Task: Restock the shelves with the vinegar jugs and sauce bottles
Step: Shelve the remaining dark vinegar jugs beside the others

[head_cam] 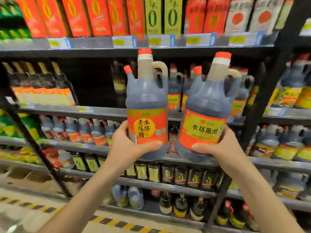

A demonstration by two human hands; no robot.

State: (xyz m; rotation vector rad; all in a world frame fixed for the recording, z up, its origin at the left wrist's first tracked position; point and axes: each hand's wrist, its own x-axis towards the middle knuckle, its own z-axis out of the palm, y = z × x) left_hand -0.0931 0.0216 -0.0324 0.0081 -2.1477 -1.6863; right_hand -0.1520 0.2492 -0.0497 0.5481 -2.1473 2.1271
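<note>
Both hands are full here: the left hand (127, 145) is wrapped round the base of one vinegar jug (146, 105), and the right hand (220, 148) grips a second jug (206, 113) beside it. Both jugs are held up in front of the dark shelf (94, 110), where more jugs (175, 91) sit behind them.

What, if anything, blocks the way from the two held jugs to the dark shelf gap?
Nothing visible does. Left jug in the left hand and right jug in the right hand face the shelf; its dark gap has an open front.
</note>
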